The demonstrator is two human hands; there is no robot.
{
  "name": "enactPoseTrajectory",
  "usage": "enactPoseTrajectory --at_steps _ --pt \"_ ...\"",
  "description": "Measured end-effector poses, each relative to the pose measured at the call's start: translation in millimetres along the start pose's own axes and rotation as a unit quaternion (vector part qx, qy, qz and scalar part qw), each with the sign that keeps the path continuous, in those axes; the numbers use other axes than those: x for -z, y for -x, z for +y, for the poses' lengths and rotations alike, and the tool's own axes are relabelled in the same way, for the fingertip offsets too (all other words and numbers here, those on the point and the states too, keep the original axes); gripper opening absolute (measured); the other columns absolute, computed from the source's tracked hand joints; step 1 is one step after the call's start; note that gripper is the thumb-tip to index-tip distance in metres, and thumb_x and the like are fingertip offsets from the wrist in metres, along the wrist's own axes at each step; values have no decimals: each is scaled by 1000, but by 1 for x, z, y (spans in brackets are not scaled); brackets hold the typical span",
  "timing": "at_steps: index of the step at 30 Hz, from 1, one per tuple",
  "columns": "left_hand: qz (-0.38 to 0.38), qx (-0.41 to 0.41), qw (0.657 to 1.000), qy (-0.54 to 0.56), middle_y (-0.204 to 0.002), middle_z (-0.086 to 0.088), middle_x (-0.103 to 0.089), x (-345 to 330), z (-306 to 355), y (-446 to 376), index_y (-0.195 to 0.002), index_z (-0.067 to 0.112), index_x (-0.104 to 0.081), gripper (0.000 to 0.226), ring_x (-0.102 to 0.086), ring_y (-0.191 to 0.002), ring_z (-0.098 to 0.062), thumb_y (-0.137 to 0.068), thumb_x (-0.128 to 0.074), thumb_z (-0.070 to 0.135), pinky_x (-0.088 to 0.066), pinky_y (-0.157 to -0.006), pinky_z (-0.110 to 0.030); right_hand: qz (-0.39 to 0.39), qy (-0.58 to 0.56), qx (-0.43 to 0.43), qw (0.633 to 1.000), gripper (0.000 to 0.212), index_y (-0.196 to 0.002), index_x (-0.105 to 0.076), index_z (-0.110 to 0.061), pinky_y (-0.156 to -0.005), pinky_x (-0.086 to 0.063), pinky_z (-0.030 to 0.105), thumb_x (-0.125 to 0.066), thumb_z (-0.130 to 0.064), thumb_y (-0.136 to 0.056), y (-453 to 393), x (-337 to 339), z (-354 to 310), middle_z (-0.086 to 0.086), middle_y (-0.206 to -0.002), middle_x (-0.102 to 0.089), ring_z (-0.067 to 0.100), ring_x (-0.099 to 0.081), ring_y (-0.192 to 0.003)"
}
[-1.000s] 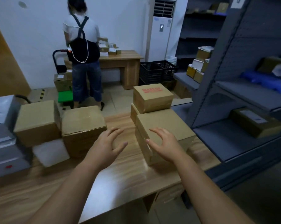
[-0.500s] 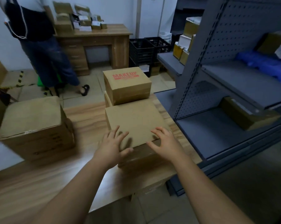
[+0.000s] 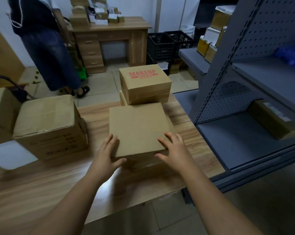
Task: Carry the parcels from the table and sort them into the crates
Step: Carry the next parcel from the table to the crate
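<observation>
A plain brown parcel [image 3: 136, 128] lies on the wooden table [image 3: 41, 184] right in front of me. My left hand [image 3: 107, 155] rests at its near left corner, fingers straight along the edge and thumb against the front face. My right hand [image 3: 174, 150] lies on the near right corner with its fingers spread on the top. Behind this parcel stands a box printed MAKEUP [image 3: 143, 82] on top of another box. Two black crates [image 3: 162, 46] stand on the floor at the back.
A large carton [image 3: 46, 119] sits on the table to the left. A grey metal shelf rack [image 3: 245, 133] stands close on the right, with a box [image 3: 275, 121] on it. A person [image 3: 46, 48] stands by a wooden desk [image 3: 113, 39] at the back.
Both hands went from hovering over the table to resting on the plain parcel's near corners. I have leaned closer to it. The person at the back has shifted left.
</observation>
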State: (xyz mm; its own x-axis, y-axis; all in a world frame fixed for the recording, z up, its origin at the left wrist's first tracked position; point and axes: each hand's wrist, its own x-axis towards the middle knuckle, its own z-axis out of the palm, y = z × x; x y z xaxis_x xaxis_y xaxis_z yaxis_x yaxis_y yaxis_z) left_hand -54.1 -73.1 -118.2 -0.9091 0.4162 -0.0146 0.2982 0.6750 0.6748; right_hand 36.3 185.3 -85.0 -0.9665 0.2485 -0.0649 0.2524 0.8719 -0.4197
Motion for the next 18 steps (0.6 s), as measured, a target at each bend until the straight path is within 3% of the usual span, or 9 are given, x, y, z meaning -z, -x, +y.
enactPoseTrajectory --at_steps 2,8,12,14,18 --pt "8 8 999 38 -158 8 -21 1 -2 0 -147 20 -39 88 -23 -142 -6 -73 -84 27 -19 -113 -22 2 1 -7 1000 63 -145 -44 -34 -116 -28 40 -67 -48 -89 2 -3 -4 -10 -158 -24 14 -10 -145" --pt "33 8 994 104 -157 5 -24 17 -5 13 -131 18 -59 69 -31 -137 -5 -69 -87 16 -28 -107 -19 6 -25 -24 999 61 -145 -46 -32 -115 -29 37 -69 -41 -89 12 -9 -20 -10 -154 -32 12 -15 -143" --pt "90 -32 991 94 -149 8 -38 57 4 18 -139 24 -49 86 -38 -135 -10 -63 -90 23 -39 -111 -41 14 -91 -35 995 62 -145 -48 -28 -114 -27 32 -70 -41 -89 22 -21 -40 -10 -149 -36 11 -22 -139" --pt "105 -66 989 85 -141 14 -43 80 17 20 -141 31 -43 91 -40 -130 -8 -63 -89 26 -40 -109 -40 12 -134 -40 990 60 -144 -49 -25 -111 -27 26 -70 -39 -89 27 -25 -50 -9 -145 -37 10 -27 -136" --pt "96 -100 990 36 -138 24 -33 106 45 21 -142 48 -31 97 -32 -135 -16 -64 -87 40 -37 -108 -52 -26 -179 -34 983 55 -145 -45 -20 -105 -24 15 -64 -28 -95 35 -31 -62 -3 -150 -37 12 -36 -136"
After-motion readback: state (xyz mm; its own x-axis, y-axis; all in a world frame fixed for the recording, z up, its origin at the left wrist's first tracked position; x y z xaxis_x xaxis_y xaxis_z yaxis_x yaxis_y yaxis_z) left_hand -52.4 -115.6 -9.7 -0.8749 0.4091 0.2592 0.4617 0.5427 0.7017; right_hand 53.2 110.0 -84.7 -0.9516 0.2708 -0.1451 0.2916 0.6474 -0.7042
